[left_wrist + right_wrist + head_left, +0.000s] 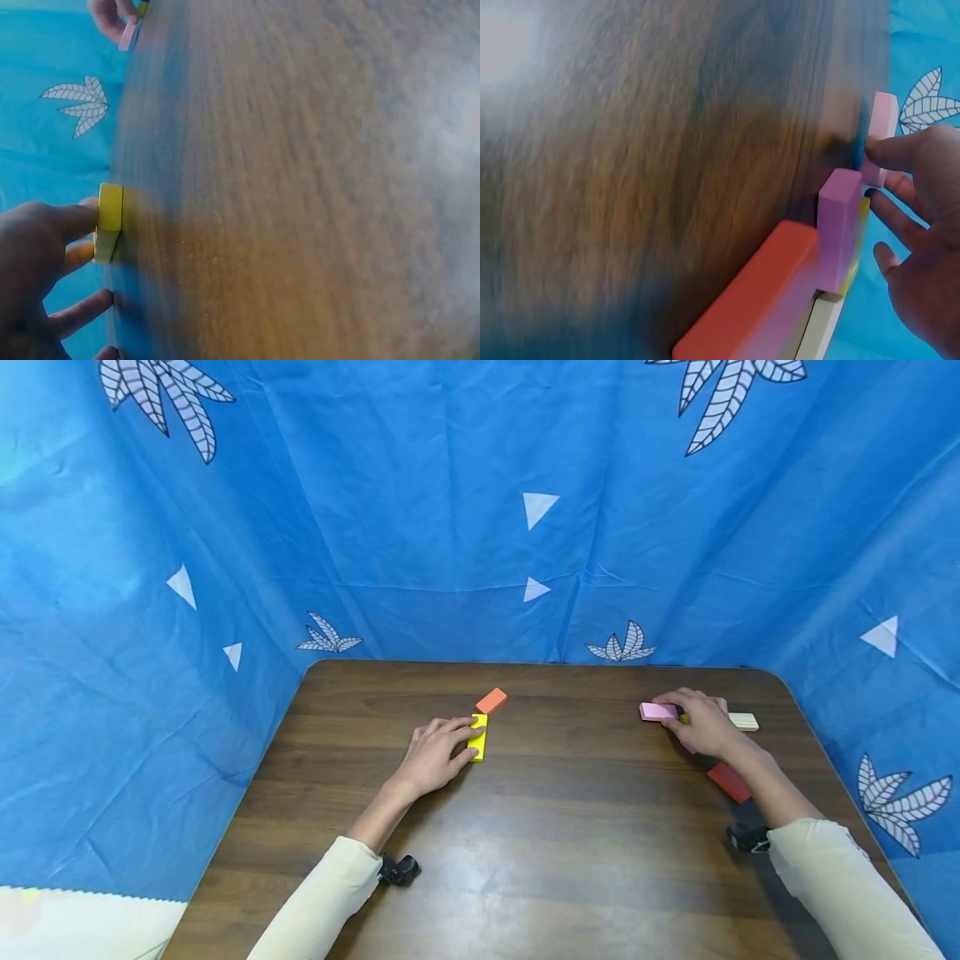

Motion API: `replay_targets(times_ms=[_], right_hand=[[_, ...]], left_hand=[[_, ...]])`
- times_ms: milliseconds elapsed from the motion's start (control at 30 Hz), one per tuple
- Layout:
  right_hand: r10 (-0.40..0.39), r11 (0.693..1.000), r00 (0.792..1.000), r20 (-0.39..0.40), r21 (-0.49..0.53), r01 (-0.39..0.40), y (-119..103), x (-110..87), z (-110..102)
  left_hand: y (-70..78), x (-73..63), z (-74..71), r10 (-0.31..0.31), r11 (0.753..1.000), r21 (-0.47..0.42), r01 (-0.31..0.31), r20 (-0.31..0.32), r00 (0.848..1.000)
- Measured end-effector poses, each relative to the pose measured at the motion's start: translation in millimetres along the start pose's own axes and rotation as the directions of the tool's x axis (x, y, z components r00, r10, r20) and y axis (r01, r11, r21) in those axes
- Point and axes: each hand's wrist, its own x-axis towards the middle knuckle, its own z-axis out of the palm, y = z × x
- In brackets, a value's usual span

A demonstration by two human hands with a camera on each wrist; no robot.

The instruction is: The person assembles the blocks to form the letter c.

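My left hand (435, 756) pinches a bright yellow block (478, 745) that lies lengthwise away from me, thumb near its closer end and fingers toward the far one. Just beyond that end sits an orange block (492, 700), set at a slant. Over at the right, a light pink block (656, 712) is held between the thumb and fingers of my right hand (707, 723). Below that hand, in the right wrist view, a purple block (837, 229) stands in front of a second yellow block (854, 262), which is mostly hidden.
A red block (729, 782) lies under my right forearm, and a cream block (745, 722) is just right of that hand. The brown wooden table (570, 827) has blue patterned cloth (420, 527) hanging behind it and along both sides.
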Motion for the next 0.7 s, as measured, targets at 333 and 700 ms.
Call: replay_targets(times_ms=[333, 700], right_hand=[[-0.035, 0.999, 0.999, -0.029, 0.0, 0.035, -16, 11.8, 13], [-0.069, 0.996, 0.996, -0.064, 0.048, 0.072, -36, 24.8, 27]], left_hand=[[1.2, -0.5, 1.4, -0.004, 1.0, -0.005, 0.004, 0.001, 1.0], [0.9, 1.4, 1.1, -0.023, 0.999, 0.022, 0.023, 0.019, 1.0]])
